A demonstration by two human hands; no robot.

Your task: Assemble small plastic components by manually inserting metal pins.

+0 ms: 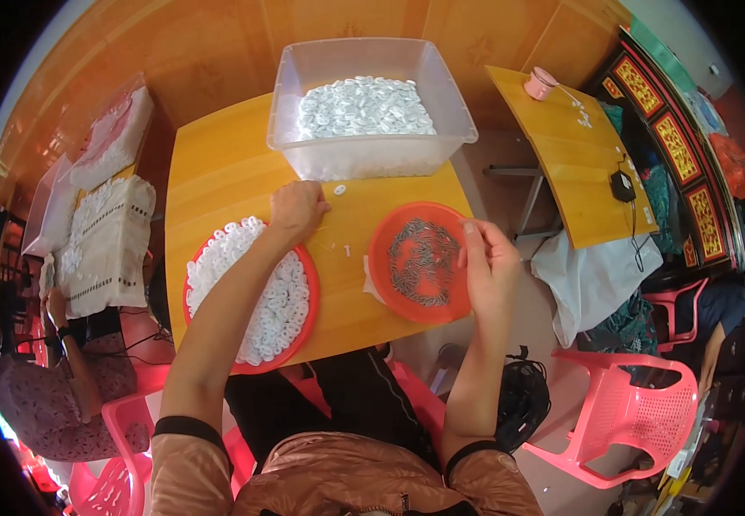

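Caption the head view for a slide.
Left hand near a clear tub of white pieces, right hand at a red basin of small grey parts.

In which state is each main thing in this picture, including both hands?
Clear bin: lidless, partly filled with white pieces.
Red round tray: heaped with white pieces.
Orange bowl: lidless, small metallic pieces spread inside.
Left hand: curled, grip hidden.
Right hand: bent at bowl's rim, grip unclear.
Pink chair at right: unoccupied.

One wide fisheye view looks steeply down from head height, close over the table [218, 172], facing the far wooden wall [209, 52].
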